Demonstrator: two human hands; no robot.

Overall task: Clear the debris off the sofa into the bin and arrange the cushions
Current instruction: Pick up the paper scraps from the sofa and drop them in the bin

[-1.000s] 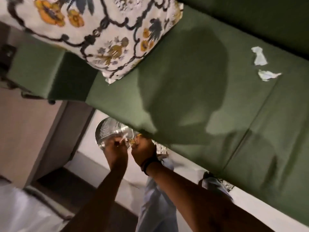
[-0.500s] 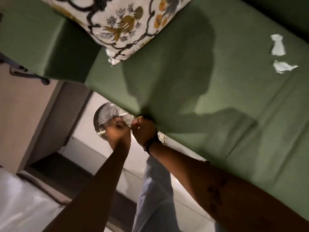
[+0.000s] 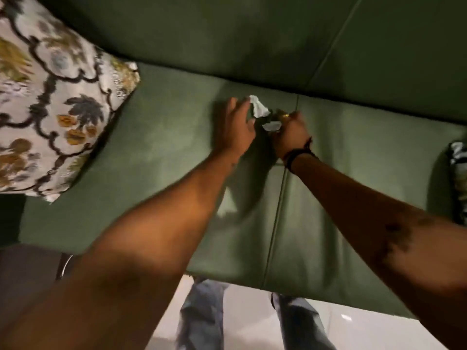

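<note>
Left hand (image 3: 238, 127): fingers spread, upper paper scrap (image 3: 258, 107) at their tips.
Right hand (image 3: 290, 133): fingers curled, lower paper scrap (image 3: 271, 126) just beside; grip unclear.

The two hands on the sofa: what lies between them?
In the head view, two crumpled white paper scraps lie between the left hand and right hand, on the green seat.

both hands (image 3: 262, 125) at two white paper scraps (image 3: 260, 109) on green sofa seat (image 3: 164, 137), floral cushion (image 3: 50, 102) left

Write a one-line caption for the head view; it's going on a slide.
Both hands, left and right, gather white paper scraps from the green sofa.
</note>
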